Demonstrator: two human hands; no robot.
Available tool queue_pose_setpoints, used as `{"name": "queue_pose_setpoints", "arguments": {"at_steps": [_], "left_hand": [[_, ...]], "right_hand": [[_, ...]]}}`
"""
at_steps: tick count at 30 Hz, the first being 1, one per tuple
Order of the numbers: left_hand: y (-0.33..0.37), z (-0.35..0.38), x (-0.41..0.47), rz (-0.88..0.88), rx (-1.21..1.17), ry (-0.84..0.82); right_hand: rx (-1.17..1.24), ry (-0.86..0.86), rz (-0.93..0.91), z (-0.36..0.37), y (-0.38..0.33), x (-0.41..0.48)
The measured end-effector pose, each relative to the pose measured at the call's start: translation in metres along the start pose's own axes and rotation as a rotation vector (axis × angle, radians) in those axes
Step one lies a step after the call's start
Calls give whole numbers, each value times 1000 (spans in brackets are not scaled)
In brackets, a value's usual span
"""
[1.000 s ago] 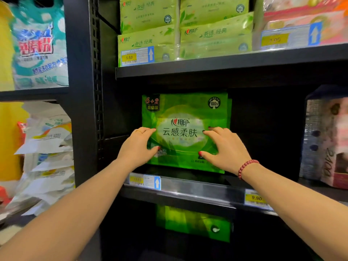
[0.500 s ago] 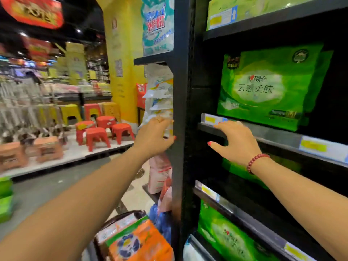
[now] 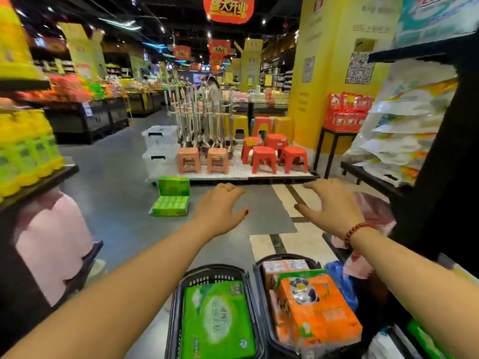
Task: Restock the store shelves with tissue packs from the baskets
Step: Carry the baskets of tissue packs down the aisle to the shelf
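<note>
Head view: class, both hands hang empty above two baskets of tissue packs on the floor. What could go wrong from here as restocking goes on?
1. The orange pack sits heaped above the rim of the right basket and looks tilted; a hasty grab by the right hand may tip it out.
2. The left basket, the right basket and the green boxes farther out all lie on the aisle floor; a step taken without looking could end in a trip.

Red stools (image 3: 263, 158) beside clear storage bins (image 3: 159, 137)
</note>
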State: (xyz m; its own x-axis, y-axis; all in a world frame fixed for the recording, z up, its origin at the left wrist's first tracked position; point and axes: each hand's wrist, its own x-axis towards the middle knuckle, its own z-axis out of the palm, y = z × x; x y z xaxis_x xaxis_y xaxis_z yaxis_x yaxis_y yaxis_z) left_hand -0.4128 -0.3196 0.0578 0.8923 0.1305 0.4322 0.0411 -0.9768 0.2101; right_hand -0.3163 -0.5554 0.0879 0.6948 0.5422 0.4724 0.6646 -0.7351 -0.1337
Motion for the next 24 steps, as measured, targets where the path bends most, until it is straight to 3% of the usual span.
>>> {"name": "queue_pose_setpoints", "arguments": {"at_steps": [12,24], "left_hand": [[-227,-21,-113,-208,3,-122],[-305,69,-101,-258,-113,-304]], "right_hand": [[116,-217,-34,154,-202,36],[118,-464,56,275,-201,27]]}}
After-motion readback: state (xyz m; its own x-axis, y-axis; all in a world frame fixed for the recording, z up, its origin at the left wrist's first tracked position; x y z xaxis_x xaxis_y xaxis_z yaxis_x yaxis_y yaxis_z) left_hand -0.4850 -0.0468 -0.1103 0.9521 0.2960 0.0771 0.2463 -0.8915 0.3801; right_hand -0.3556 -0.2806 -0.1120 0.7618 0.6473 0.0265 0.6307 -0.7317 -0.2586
